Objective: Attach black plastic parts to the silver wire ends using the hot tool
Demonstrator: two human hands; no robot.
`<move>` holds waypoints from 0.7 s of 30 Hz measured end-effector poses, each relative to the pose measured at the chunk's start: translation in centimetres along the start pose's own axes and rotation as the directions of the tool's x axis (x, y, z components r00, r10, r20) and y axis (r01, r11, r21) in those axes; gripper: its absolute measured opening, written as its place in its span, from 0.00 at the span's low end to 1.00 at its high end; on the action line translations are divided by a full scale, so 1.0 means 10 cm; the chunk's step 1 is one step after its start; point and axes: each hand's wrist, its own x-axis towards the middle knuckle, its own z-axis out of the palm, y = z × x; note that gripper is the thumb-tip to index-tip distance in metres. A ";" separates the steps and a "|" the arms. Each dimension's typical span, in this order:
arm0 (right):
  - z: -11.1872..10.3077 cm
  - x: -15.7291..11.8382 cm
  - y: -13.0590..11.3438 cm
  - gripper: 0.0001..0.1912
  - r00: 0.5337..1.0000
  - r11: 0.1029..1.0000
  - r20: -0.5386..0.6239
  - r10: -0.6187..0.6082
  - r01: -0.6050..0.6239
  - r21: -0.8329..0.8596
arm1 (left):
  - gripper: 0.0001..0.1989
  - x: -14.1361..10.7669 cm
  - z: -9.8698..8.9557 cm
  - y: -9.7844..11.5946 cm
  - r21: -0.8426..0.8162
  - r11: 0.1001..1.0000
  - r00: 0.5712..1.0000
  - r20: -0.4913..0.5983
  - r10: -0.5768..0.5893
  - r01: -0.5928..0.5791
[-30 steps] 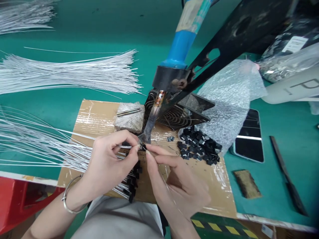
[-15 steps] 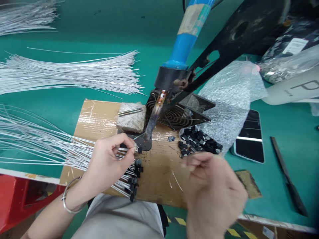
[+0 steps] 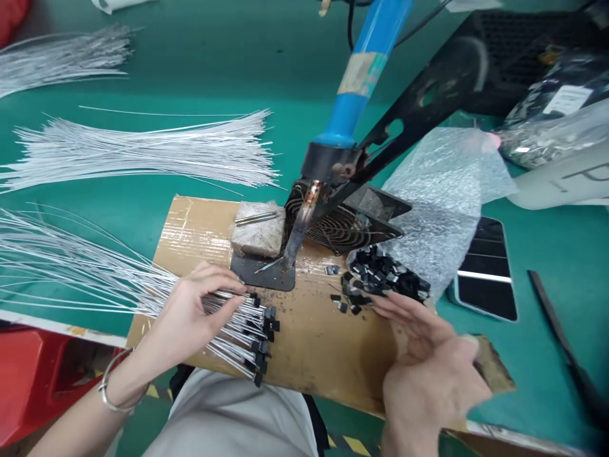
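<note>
A green table (image 3: 318, 101) fills most of the frame, with a cardboard sheet (image 3: 323, 355) at centre; a red stool (image 3: 42, 381) stands at lower left, and yellow-and-black floor tape (image 3: 354, 445) shows at the bottom edge. We count three bundles of pale wires: a far bundle (image 3: 71, 57) at upper left, a middle bundle (image 3: 152, 149) below it, and a near bundle (image 3: 118, 279) at left centre, its ends on the cardboard bearing black plugs (image 3: 261, 348) too crowded to number. One heap of loose plugs (image 3: 390, 273) lies right of centre, likewise uncountable. Single items include a blue-handled soldering iron (image 3: 352, 101) in a black bracket, its tip over a dark plate (image 3: 266, 277); a fan (image 3: 333, 228) behind; a grey block (image 3: 259, 238) carrying what we read as two metal rods (image 3: 257, 218); and, at right, a phone (image 3: 485, 270) and a brown pad (image 3: 495, 365). We see two hands. The left hand (image 3: 197, 311) lies over the near bundle, thumb and forefinger tips close together beside a plug; the right hand (image 3: 428, 362) stretches its fingers, side by side, to the heap's lower edge. Whether either grips anything, we cannot tell.
</note>
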 end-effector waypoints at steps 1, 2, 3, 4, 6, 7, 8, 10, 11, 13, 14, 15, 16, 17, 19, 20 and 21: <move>-0.01 0.02 0.01 0.34 0.999 1.000 -0.037 0.006 -0.006 0.002 | 0.05 0.00 -0.06 -0.03 0.044 0.999 1.000 -0.011 0.024 -0.024; -0.03 0.04 0.02 0.32 0.998 1.000 -0.063 0.017 -0.017 0.006 | 0.06 0.03 -0.13 -0.07 0.109 0.992 0.998 -0.034 0.062 -0.058; -0.05 0.07 0.04 0.31 0.997 1.000 -0.073 0.029 -0.028 0.011 | 0.06 0.08 -0.21 -0.12 0.221 0.970 0.991 -0.059 0.119 -0.103; -0.06 0.09 0.05 0.30 0.997 0.999 -0.066 0.042 -0.041 0.016 | 0.08 0.16 -0.29 -0.17 0.356 0.922 0.979 -0.080 0.189 -0.150; -0.08 0.11 0.07 0.29 0.997 0.997 -0.034 0.068 -0.067 0.026 | 0.11 0.42 -0.48 -0.32 0.704 0.679 0.937 -0.052 0.345 -0.211; -0.08 0.11 0.07 0.29 0.997 0.997 -0.017 0.079 -0.078 0.025 | 0.12 0.59 -0.57 -0.42 0.764 0.611 0.930 -0.040 0.366 -0.208; -0.08 0.11 0.07 0.29 0.996 0.996 -0.007 0.086 -0.086 0.023 | 0.14 0.77 -0.66 -0.51 0.795 0.570 0.929 -0.025 0.369 -0.205; -0.07 0.09 0.06 0.30 0.995 0.995 0.010 0.102 -0.102 0.020 | 0.16 1.14 -0.82 -0.71 0.838 0.495 0.929 0.035 0.369 -0.228; -0.07 0.08 0.06 0.29 0.994 0.994 0.007 0.106 -0.106 0.021 | 0.17 1.31 -0.88 -0.79 0.852 0.464 0.928 0.065 0.368 -0.244; -0.07 0.06 0.05 0.28 0.994 0.994 -0.006 0.108 -0.107 0.035 | 0.17 1.57 -0.98 -0.92 0.868 0.414 0.923 0.117 0.367 -0.275; -0.07 0.06 0.05 0.27 0.995 0.994 -0.013 0.101 -0.100 0.046 | 0.17 1.66 -1.02 -0.97 0.873 0.393 0.919 0.138 0.368 -0.289; -0.07 0.05 0.05 0.26 0.996 0.995 -0.020 0.088 -0.087 0.055 | 0.18 1.72 -1.05 -1.01 0.876 0.376 0.915 0.155 0.372 -0.301; -0.06 0.05 0.05 0.25 0.997 0.995 -0.022 0.075 -0.074 0.068 | 0.18 1.76 -1.08 -1.04 0.879 0.361 0.911 0.168 0.377 -0.311; -0.06 0.05 0.05 0.25 0.998 0.994 -0.017 0.066 -0.064 0.083 | 0.18 1.77 -1.10 -1.06 0.882 0.348 0.907 0.174 0.384 -0.317; -0.06 0.05 0.05 0.25 0.999 0.993 -0.008 0.052 -0.051 0.108 | 0.18 1.77 -1.15 -1.09 0.889 0.330 0.900 0.172 0.400 -0.317; -0.06 0.05 0.05 0.25 0.999 0.992 -0.003 0.049 -0.049 0.112 | 0.18 1.76 -1.18 -1.11 0.893 0.324 0.898 0.165 0.408 -0.312; -0.06 0.05 0.04 0.24 0.999 0.993 0.001 0.050 -0.050 0.111 | 0.18 1.74 -1.21 -1.11 0.897 0.322 0.896 0.155 0.416 -0.305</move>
